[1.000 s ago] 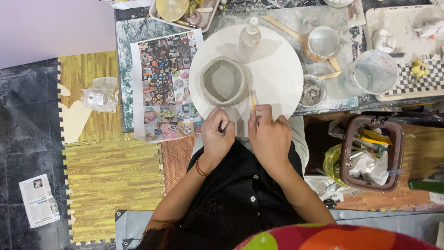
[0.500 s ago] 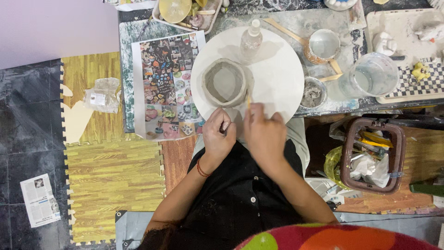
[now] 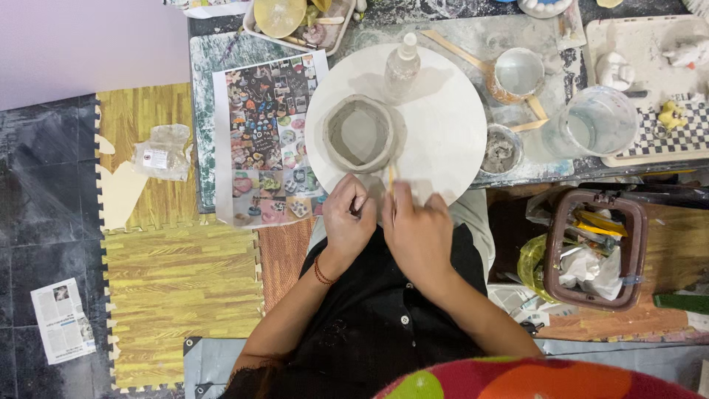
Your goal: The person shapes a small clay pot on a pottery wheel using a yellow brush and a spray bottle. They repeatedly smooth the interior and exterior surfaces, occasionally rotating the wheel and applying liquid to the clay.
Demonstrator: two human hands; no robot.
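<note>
At the far left we see a folded newspaper sheet [image 3: 62, 320] lying on the dark floor, and beside it yellow wood-pattern foam mats [image 3: 179, 295] with a crumpled clear plastic bag [image 3: 162, 151] resting on the upper one. Next comes a printed sheet of small colourful pictures [image 3: 269, 140] spread on the table edge, just left of the round white board [image 3: 436, 125]. On that board sits our grey clay pot [image 3: 360, 134], an open, rough-walled vessel standing upright on the board's left half, with a small clear spray bottle [image 3: 402, 66] upright just behind it. Our left hand [image 3: 348, 222] is curled loosely at the board's near rim, fingers bent inward around something small that we cannot make out. Our right hand [image 3: 416, 229] sits just beside it, touching or nearly so, closed in a pinch on a thin wooden stick [image 3: 391, 177] whose tip points up toward the pot's near wall without clearly touching it. Further right stand a small bowl of grey slip [image 3: 500, 151], a cup [image 3: 519, 74] on a wooden strip, and a clear plastic container [image 3: 594, 125]. Below these, off the table, a brown basket [image 3: 559, 251] holds bags and tools.
</note>
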